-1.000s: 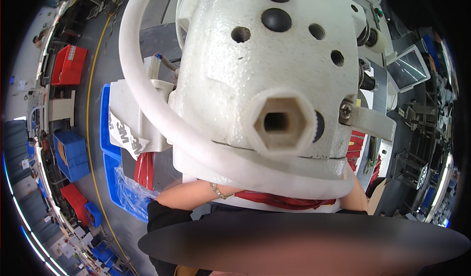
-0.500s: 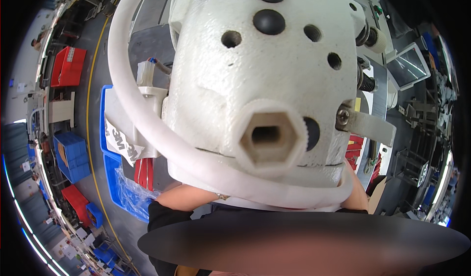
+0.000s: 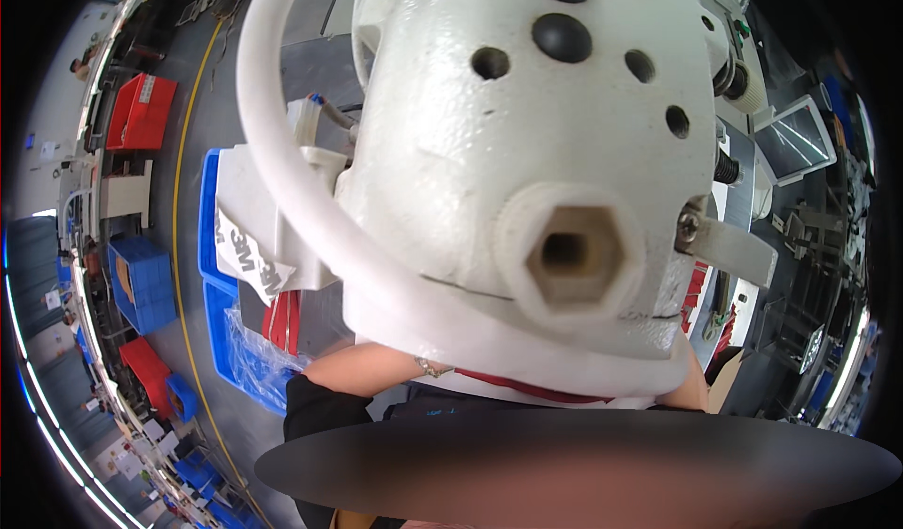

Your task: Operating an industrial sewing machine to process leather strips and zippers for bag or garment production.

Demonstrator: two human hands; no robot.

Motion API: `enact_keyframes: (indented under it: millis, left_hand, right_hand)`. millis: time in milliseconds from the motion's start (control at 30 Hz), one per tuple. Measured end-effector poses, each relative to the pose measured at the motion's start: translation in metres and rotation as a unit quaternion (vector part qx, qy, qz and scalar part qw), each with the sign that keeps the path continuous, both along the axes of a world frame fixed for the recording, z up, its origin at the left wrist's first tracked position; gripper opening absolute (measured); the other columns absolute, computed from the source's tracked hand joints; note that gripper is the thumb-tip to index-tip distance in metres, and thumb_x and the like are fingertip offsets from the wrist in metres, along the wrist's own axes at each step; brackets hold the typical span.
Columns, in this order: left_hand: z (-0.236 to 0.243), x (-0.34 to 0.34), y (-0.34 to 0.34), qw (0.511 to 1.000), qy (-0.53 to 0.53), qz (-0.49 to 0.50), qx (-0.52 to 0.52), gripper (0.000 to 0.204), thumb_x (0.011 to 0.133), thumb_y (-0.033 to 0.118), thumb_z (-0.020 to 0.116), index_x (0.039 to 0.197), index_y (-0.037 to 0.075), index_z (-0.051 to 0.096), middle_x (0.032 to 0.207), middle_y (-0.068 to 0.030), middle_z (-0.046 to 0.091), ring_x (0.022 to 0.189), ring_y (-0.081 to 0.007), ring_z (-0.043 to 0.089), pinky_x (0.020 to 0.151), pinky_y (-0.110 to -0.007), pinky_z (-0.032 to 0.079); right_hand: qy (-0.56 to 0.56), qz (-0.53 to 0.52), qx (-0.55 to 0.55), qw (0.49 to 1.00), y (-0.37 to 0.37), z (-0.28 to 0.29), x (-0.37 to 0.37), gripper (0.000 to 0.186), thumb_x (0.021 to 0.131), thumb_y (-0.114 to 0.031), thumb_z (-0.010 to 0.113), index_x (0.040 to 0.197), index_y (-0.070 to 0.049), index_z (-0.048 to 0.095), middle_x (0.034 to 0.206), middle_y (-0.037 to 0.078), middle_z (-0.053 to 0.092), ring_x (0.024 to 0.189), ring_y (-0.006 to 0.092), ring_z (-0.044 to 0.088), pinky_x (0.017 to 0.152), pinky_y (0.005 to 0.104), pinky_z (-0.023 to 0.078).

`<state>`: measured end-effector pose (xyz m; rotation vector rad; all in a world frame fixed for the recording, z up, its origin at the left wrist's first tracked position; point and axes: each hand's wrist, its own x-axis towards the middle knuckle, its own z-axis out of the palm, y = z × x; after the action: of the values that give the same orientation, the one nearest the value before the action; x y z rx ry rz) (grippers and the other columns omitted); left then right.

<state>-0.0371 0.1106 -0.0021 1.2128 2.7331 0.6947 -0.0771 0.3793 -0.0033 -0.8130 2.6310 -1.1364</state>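
Observation:
A large white cast machine head (image 3: 423, 143) fills the middle of the head view. It has several round holes and black plugs, plus a white hexagonal socket (image 3: 576, 254) low on its front. A thick white tube (image 3: 261, 87) loops down its left side and across its lower edge. My left forearm (image 3: 362, 369), with a bracelet at the wrist, reaches in behind the tube. Only a little of my right forearm (image 3: 691, 383) shows, by the machine's lower right corner. The machine and tube hide both hands, so their grip and any contact cannot be seen.
Left of the machine stand blue trays (image 3: 209, 219) with clear plastic film (image 3: 259, 355) and red parts (image 3: 282, 322). A metal lever (image 3: 738, 252) juts out at the right. Beyond it is a monitor (image 3: 798, 139). Red and blue bins (image 3: 141, 284) line the far-left aisle.
The machine head and tube have shifted right in the picture, more than the background. More of a dark red strip now shows below the tube. Both hands stay hidden.

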Motion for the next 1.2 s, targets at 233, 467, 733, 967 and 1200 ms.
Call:
enact_keyframes:
  millis: [233,467,733,967,1200]
  left_hand:
    - [0.009,-0.005,0.000,0.995,0.078,0.018,0.061,0.052,0.085,0.044,0.063,0.122,0.009,0.059,0.106,-0.0126,0.065,0.096,-0.0282,0.064,0.080,-0.040,0.051]
    - [-0.023,0.010,0.001,0.992,0.117,0.013,0.050,0.053,0.084,0.044,0.064,0.122,0.009,0.059,0.110,-0.0127,0.064,0.101,-0.0291,0.062,0.085,-0.041,0.049]
    - [-0.036,0.015,0.002,0.988,0.151,0.001,0.034,0.054,0.082,0.044,0.065,0.123,0.008,0.059,0.114,-0.0128,0.063,0.106,-0.0300,0.060,0.090,-0.043,0.047]
    - [0.006,-0.004,0.005,0.997,0.068,0.019,0.012,0.056,0.081,0.044,0.066,0.121,0.005,0.059,0.113,-0.0147,0.063,0.106,-0.0311,0.060,0.088,-0.043,0.048]
    - [-0.057,0.023,0.013,0.991,0.123,0.011,0.048,0.058,0.082,0.045,0.065,0.123,0.005,0.058,0.122,-0.0125,0.061,0.115,-0.0303,0.055,0.098,-0.044,0.042]
  right_hand:
    - [0.024,0.033,0.017,0.999,0.021,-0.001,0.001,0.036,0.074,-0.009,0.061,0.110,-0.008,0.065,0.121,0.009,0.063,0.118,0.0257,0.056,0.104,0.0406,0.040]
    - [0.047,0.044,0.040,0.997,0.022,0.005,0.008,0.036,0.074,-0.009,0.062,0.109,-0.007,0.065,0.121,0.009,0.063,0.118,0.0259,0.056,0.103,0.0406,0.040]
    - [0.069,0.049,0.061,0.995,0.027,0.006,0.019,0.036,0.073,-0.008,0.062,0.109,-0.007,0.065,0.121,0.008,0.063,0.118,0.0260,0.056,0.103,0.0406,0.040]
    - [0.091,0.056,0.081,0.991,0.025,0.009,0.016,0.036,0.073,-0.008,0.062,0.108,-0.007,0.065,0.120,0.008,0.063,0.118,0.0262,0.056,0.103,0.0407,0.041]
    - [0.116,0.061,0.109,0.985,0.002,0.011,-0.005,0.036,0.072,-0.008,0.062,0.108,-0.007,0.065,0.120,0.008,0.063,0.118,0.0263,0.056,0.102,0.0407,0.041]
